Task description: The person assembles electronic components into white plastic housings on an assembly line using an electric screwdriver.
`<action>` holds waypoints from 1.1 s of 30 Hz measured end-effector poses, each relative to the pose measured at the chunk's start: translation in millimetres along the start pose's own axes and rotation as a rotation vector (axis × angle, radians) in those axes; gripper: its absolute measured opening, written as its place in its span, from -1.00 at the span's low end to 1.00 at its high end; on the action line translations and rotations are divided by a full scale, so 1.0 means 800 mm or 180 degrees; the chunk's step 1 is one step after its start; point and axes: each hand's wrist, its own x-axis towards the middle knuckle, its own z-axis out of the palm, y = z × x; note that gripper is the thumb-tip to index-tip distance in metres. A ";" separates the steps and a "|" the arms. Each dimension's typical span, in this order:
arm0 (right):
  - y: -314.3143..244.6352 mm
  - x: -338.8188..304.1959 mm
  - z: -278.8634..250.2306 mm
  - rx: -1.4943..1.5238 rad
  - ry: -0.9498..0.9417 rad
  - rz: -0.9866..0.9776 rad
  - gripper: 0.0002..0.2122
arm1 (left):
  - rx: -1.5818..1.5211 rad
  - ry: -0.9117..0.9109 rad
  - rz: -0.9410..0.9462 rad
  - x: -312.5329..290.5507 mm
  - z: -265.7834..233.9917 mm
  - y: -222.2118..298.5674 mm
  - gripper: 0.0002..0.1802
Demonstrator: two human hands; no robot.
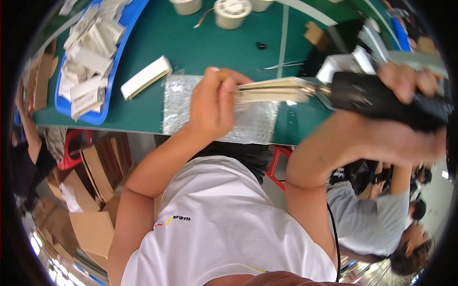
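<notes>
My left hand is closed around one end of a long, narrow white plastic housing and holds it level above the table. In my right hand is a black power screwdriver, gripped from both sides and smeared by motion. Its metal tip points left and meets the housing's right end; whether it sits in a screw is too blurred to tell. Below the hands lies a clear bubble-wrap sheet. A similar white plastic housing rests on the table to its left.
A blue tray heaped with white parts stands at the left. Round white units are at the far edge. A small black piece lies on the green table. Cardboard boxes and a co-worker are nearby.
</notes>
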 end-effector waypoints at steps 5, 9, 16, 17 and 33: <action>-0.018 0.022 -0.092 -0.0676 0.0360 -0.0575 -0.70 | 0.0288 -0.0011 0.0059 -0.007 -0.008 0.005 -0.81; -0.018 0.047 -0.180 -0.1049 0.0545 -0.0840 -0.71 | 0.0250 -0.0096 -0.0027 -0.011 -0.008 0.009 -0.78; 0.028 0.046 -0.164 -0.1447 0.0386 -0.0962 -0.69 | 0.0070 -0.0071 0.0180 -0.008 -0.007 0.002 -0.80; 0.027 0.046 -0.167 -0.1308 0.0304 -0.0808 -0.73 | 0.0107 -0.0026 0.0155 -0.007 -0.008 0.002 -0.80; -0.037 0.000 -0.115 0.1942 -0.0050 0.1009 -0.41 | -0.0033 0.0120 0.0278 -0.008 -0.002 -0.001 -0.87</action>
